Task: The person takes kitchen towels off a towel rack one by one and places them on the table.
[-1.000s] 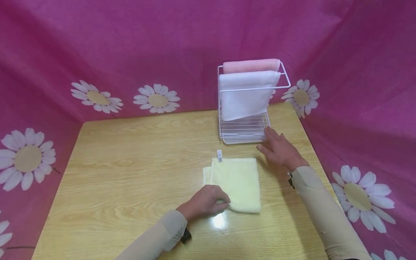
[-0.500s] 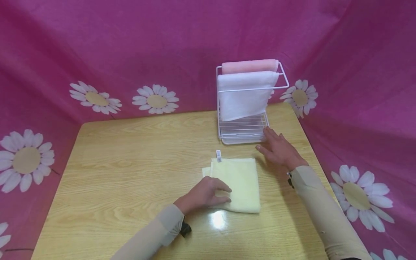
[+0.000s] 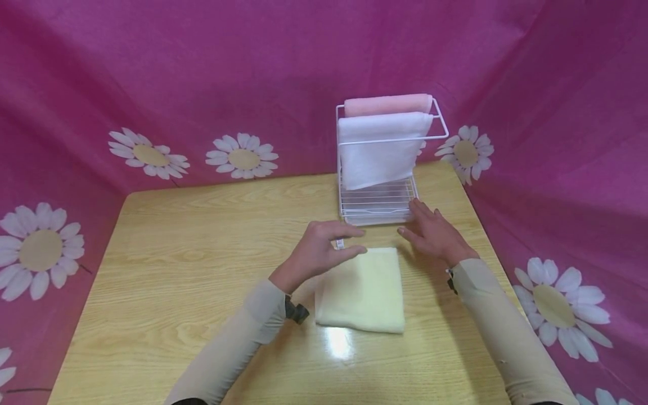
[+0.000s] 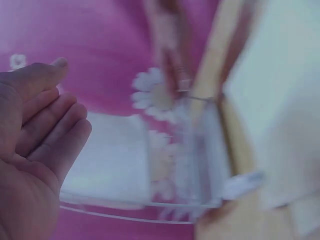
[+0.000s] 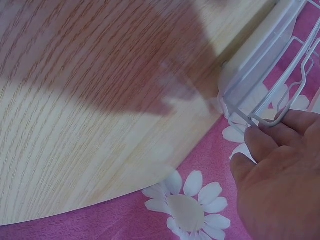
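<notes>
A folded pale yellow towel (image 3: 372,295) lies flat on the table, its small white label (image 3: 340,243) at the far edge partly behind my left hand. My left hand (image 3: 320,250) is over the towel's far left part, thumb and fingers spread apart. Nothing is between them in the left wrist view, where the hand (image 4: 37,130) appears beside the rack. With outstretched fingers my right hand (image 3: 436,233) touches the front right corner of a white wire rack (image 3: 374,220); in the right wrist view its fingertips meet the wire (image 5: 272,122).
On the rack's upper bars hang a white towel (image 3: 382,152) in front and a pink towel (image 3: 387,106) behind. The rack stands at the far right of the wooden table (image 3: 212,253). Pink flowered cloth (image 3: 228,67) encloses the table's back and sides.
My left hand has let go of the yellow towel's near edge, opened its fingers and moved forward over the towel towards the rack. My right hand has stayed at the rack's corner.
</notes>
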The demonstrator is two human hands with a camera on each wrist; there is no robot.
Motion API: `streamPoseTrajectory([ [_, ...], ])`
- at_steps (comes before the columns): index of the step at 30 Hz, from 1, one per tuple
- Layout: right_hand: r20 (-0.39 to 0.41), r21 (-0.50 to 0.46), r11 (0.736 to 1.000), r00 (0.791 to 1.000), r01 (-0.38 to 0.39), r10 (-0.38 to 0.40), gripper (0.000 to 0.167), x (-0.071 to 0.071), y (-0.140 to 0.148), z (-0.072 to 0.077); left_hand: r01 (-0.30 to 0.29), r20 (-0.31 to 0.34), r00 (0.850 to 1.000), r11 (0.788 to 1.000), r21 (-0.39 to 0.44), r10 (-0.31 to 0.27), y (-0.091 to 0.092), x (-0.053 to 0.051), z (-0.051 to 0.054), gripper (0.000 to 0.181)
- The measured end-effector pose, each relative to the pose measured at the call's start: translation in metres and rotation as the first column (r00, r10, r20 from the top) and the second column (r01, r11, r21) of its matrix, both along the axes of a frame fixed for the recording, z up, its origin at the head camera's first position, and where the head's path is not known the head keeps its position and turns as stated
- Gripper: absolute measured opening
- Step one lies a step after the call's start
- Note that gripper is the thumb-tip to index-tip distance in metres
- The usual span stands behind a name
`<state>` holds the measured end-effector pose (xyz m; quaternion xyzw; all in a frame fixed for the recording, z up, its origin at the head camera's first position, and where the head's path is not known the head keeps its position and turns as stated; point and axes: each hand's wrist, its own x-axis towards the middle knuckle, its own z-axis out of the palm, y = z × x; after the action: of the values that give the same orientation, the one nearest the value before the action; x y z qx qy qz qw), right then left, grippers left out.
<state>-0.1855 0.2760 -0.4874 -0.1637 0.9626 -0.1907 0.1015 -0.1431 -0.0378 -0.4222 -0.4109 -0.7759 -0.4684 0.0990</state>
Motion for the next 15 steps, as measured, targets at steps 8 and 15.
streamPoseTrajectory([
  [8,0.01,-0.003,1.0,1.0,0.0,0.0,0.087,0.0,0.001,0.0,-0.018,0.018,1.0,0.987,0.159,0.015,0.01,-0.032,0.05,0.026],
  [15,0.015,0.001,1.0,1.0,0.016,-0.016,0.087,-0.002,0.0,-0.001,-0.052,-0.024,0.998,0.989,0.137,0.056,0.022,-0.052,0.08,0.028],
])
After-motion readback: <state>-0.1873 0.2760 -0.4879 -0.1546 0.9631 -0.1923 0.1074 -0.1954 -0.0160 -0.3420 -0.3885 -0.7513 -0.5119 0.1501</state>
